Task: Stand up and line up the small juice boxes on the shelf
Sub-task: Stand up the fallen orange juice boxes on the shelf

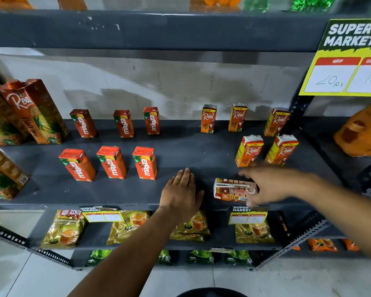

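Your right hand (266, 185) is around the one small juice box (234, 190) that lies on its side, at the front of the dark shelf (193, 151), right of the middle. The fingers reach over its right end, but the hand is blurred, so I cannot tell if the grip is already tight. Your left hand (181, 192) rests flat and loose on the shelf just beside it, holding nothing.

I think this carton is light and rather stiff, but its thin walls can dent, and the glossy print may slip. Take it by the two long side faces, not by the top flaps or the straw.

Five boxes (249, 150) that stand behind it read "Real", and six red ones (145, 162) to the left read "Maaza". A tall carton (33, 110) reads "Real" and "PINEAPPLE". The yellow sign (349, 58) says "SUPER MARKET", "MRP" and a handwritten "20 Rs".
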